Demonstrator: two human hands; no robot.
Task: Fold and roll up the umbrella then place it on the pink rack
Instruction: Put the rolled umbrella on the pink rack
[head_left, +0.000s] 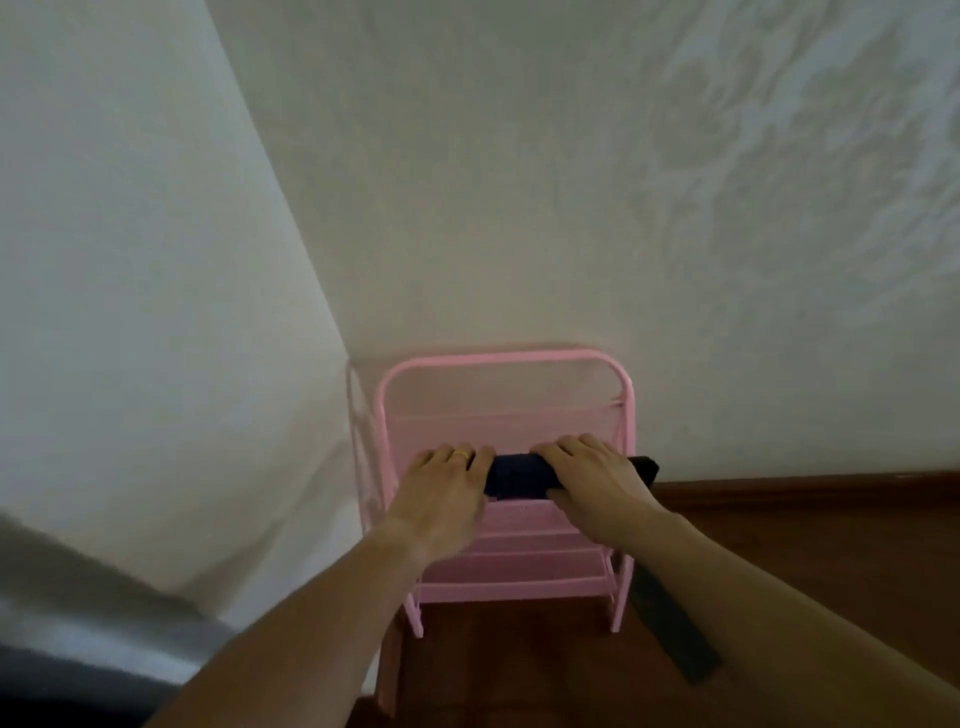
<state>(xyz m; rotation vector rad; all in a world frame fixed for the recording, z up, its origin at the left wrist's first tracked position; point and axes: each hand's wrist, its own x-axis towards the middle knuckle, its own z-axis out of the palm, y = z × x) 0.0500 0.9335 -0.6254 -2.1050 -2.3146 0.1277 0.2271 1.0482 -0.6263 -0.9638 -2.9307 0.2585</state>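
The rolled-up dark navy umbrella (519, 475) lies crosswise over the upper shelf of the pink rack (498, 358), which stands against the white wall. My left hand (441, 493), with a gold ring, covers the umbrella's left end. My right hand (592, 478) grips its right part, and the black handle end (644, 465) sticks out past my fingers to the right. Whether the umbrella rests on the shelf or is held just above it cannot be told.
The rack stands in a corner, with white walls (156, 260) at the left and behind. A dark flat strip (670, 634) lies on the brown wooden floor (831, 545) to the rack's right, under my right forearm.
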